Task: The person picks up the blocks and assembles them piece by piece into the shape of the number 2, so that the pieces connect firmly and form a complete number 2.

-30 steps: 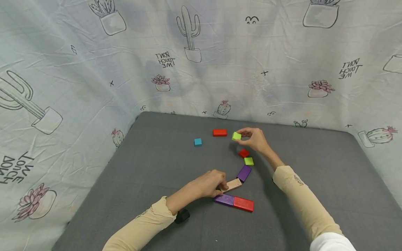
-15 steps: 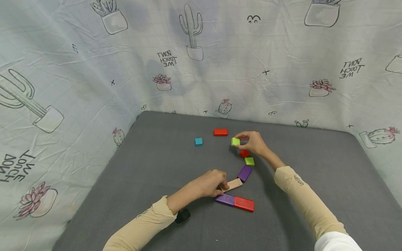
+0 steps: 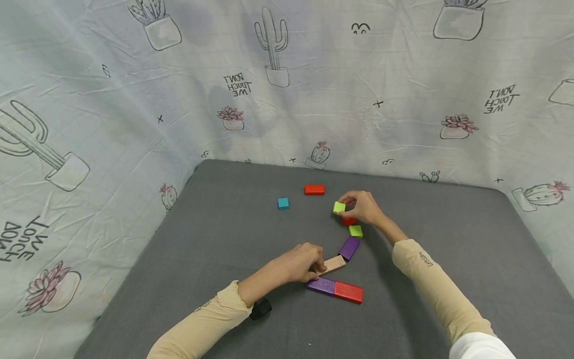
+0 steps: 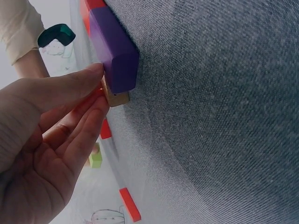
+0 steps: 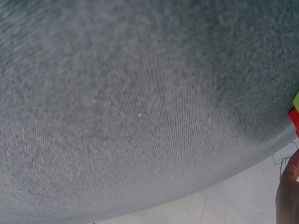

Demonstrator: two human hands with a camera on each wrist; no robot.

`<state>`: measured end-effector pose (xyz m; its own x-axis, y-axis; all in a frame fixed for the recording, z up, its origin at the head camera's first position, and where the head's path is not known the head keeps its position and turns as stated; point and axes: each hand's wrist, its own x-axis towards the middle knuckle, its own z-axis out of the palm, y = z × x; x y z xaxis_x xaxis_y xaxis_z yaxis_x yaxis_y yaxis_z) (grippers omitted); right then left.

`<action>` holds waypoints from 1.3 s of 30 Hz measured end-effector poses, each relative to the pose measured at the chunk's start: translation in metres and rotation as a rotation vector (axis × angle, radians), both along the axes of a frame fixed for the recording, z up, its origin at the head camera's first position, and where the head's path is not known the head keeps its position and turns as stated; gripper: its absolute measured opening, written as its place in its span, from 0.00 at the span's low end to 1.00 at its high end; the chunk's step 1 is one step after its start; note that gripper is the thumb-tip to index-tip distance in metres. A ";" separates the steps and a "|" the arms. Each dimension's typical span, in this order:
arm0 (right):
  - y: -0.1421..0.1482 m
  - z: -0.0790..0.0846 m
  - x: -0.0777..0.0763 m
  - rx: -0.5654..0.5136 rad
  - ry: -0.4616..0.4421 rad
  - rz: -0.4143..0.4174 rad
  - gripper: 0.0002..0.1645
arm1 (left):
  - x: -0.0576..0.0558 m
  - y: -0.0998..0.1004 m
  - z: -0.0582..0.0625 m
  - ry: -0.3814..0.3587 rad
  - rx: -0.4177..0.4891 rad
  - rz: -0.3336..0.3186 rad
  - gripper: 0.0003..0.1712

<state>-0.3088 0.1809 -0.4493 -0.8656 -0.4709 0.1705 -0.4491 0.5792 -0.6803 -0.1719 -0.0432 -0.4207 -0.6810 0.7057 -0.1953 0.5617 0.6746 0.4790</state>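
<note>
In the head view my right hand (image 3: pixel 364 206) pinches a lime-green block (image 3: pixel 339 208) between thumb and fingertips, just behind a partly hidden red block (image 3: pixel 348 221). My left hand (image 3: pixel 301 263) holds the near end of a plain wooden block (image 3: pixel 333 265) with thumb and fingers. Its thumb also lies against a purple block (image 4: pixel 114 51) in the left wrist view. That purple block meets a red block (image 3: pixel 348 292) end to end. Another purple block (image 3: pixel 349 248) touches the wooden block's far end, and a second lime-green block (image 3: pixel 356 231) sits beyond it.
Farther back on the grey tabletop (image 3: pixel 215 224) lie a blue block (image 3: pixel 283 203) and a red block (image 3: pixel 314 190). A black object (image 3: pixel 260 309) shows beside the left wrist. Printed white cloth (image 3: pixel 336 65) hangs behind the table.
My right hand has moved toward me with the lime-green block, from beside the far red block to just behind the nearer red one. My left hand has stayed in place.
</note>
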 end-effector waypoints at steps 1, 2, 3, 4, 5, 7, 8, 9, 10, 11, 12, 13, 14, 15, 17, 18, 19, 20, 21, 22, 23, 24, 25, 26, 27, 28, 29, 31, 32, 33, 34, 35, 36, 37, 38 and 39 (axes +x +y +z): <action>-0.001 -0.001 0.000 0.003 -0.006 0.003 0.16 | 0.000 0.000 0.000 0.000 0.001 0.000 0.11; -0.001 -0.002 0.000 0.006 -0.010 0.007 0.16 | 0.000 0.000 0.000 0.000 0.003 0.000 0.12; -0.001 -0.003 0.000 0.010 -0.013 0.010 0.16 | 0.000 0.000 0.000 0.001 0.004 0.000 0.12; -0.002 -0.004 0.001 0.013 -0.014 0.016 0.16 | 0.001 0.000 0.000 0.003 0.005 -0.002 0.12; -0.002 -0.006 0.001 0.015 -0.013 0.021 0.16 | 0.001 0.000 0.000 0.003 0.006 -0.002 0.12; -0.003 -0.007 0.001 0.015 -0.021 0.026 0.15 | 0.001 0.000 -0.001 0.002 0.008 -0.004 0.12; -0.003 -0.008 0.001 0.014 -0.024 0.030 0.15 | 0.001 0.000 -0.001 0.001 0.009 -0.004 0.12; -0.003 -0.009 0.001 0.014 -0.025 0.035 0.15 | 0.001 0.000 -0.002 0.000 0.009 -0.003 0.12; -0.003 -0.009 0.001 0.013 -0.027 0.039 0.15 | 0.001 0.000 -0.002 -0.001 0.009 -0.003 0.12; -0.003 -0.009 0.001 0.014 -0.031 0.041 0.15 | 0.001 0.000 -0.002 -0.002 0.008 -0.001 0.12; -0.004 -0.010 0.001 0.017 -0.034 0.042 0.16 | 0.001 0.000 -0.003 -0.002 0.007 -0.001 0.12; -0.004 -0.010 0.000 0.021 -0.035 0.043 0.16 | 0.001 0.000 -0.003 0.000 0.007 -0.001 0.12; -0.003 -0.011 0.000 0.025 -0.035 0.046 0.16 | 0.001 0.000 -0.003 0.001 0.007 -0.001 0.12; -0.003 -0.011 -0.001 0.027 -0.037 0.047 0.16 | 0.001 0.000 -0.003 0.003 0.007 -0.002 0.12; -0.003 -0.012 -0.001 0.034 -0.041 0.049 0.15 | 0.001 0.000 -0.003 0.002 0.007 -0.002 0.12; -0.003 -0.012 -0.002 0.036 -0.042 0.051 0.15 | 0.001 0.000 -0.003 0.002 0.007 -0.003 0.12; -0.003 -0.011 -0.002 0.038 -0.044 0.052 0.15 | 0.001 -0.001 -0.003 0.002 0.009 -0.003 0.12; -0.003 -0.012 -0.002 0.040 -0.046 0.054 0.15 | 0.001 -0.001 -0.003 0.000 0.009 -0.002 0.12; -0.003 -0.011 -0.002 0.042 -0.050 0.055 0.16 | 0.001 -0.001 -0.003 -0.001 0.009 -0.001 0.12; -0.003 -0.011 -0.002 0.045 -0.052 0.056 0.16 | 0.001 -0.001 -0.003 0.000 0.009 -0.002 0.12; -0.003 -0.011 -0.002 0.047 -0.056 0.057 0.17 | 0.001 -0.001 -0.003 -0.001 0.011 -0.002 0.12; -0.002 -0.011 -0.002 0.049 -0.059 0.060 0.17 | 0.001 -0.001 -0.003 -0.001 0.012 -0.002 0.12; -0.002 -0.012 -0.002 0.051 -0.060 0.064 0.17 | 0.001 -0.001 -0.003 -0.001 0.013 -0.002 0.12; -0.002 -0.012 -0.002 0.047 -0.064 0.067 0.17 | 0.000 -0.001 -0.002 -0.002 0.015 -0.003 0.12; -0.002 -0.013 -0.002 0.044 -0.065 0.072 0.16 | 0.000 -0.002 -0.002 -0.001 0.016 -0.002 0.12; -0.002 -0.013 -0.003 0.038 -0.064 0.078 0.15 | 0.000 -0.002 -0.002 -0.001 0.018 -0.003 0.12; -0.002 -0.013 -0.003 0.032 -0.063 0.083 0.15 | 0.000 -0.002 -0.002 0.000 0.018 -0.004 0.12; -0.002 -0.013 -0.004 0.022 -0.063 0.090 0.13 | 0.000 -0.002 -0.002 0.002 0.023 -0.005 0.12; -0.002 -0.013 -0.004 0.019 -0.064 0.091 0.13 | 0.000 -0.002 -0.002 0.004 0.024 -0.006 0.13; -0.002 -0.013 -0.004 0.021 -0.063 0.093 0.12 | 0.000 -0.002 -0.001 0.005 0.025 -0.007 0.13; -0.001 -0.013 -0.004 0.023 -0.063 0.092 0.12 | 0.000 -0.002 -0.001 0.005 0.027 -0.008 0.13; -0.001 -0.013 -0.004 0.025 -0.064 0.091 0.12 | 0.000 -0.002 -0.001 0.005 0.028 -0.009 0.13; -0.001 -0.013 -0.004 0.027 -0.066 0.091 0.13 | 0.000 -0.003 -0.001 0.003 0.030 -0.010 0.13; -0.001 -0.012 -0.004 0.029 -0.067 0.091 0.13 | 0.000 -0.003 -0.001 0.004 0.031 -0.012 0.13; -0.001 -0.012 -0.004 0.028 -0.069 0.092 0.13 | 0.000 -0.003 0.000 0.003 0.032 -0.013 0.13; -0.001 -0.012 -0.004 0.025 -0.072 0.087 0.13 | 0.001 -0.003 0.000 0.004 0.033 -0.015 0.13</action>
